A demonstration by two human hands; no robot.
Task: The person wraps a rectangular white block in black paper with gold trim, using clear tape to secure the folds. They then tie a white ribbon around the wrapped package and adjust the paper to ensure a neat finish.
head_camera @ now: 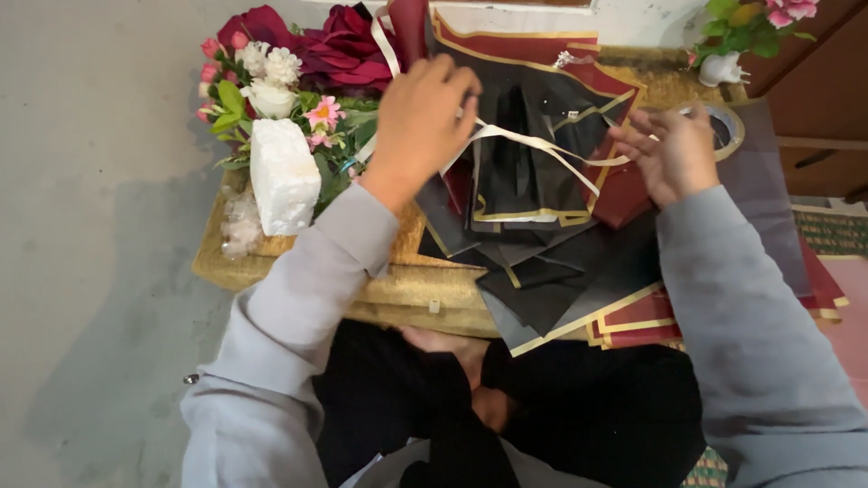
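Low gold table (398,289): left hand (418,122) & right hand (674,154) pinched on cream ribbon (533,145) over black wrap (533,190); slack could slip, wrap unfolds.

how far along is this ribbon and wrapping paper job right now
Done: black and maroon wrapping sheets are gathered into a bundle. In hand: left hand and right hand pull the cream ribbon across it. Left: no bow shows, and the flowers lie beside it.

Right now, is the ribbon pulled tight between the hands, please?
Fairly taut: the cream ribbon runs in straight lines from the left hand across the black wrapping paper to the right hand.
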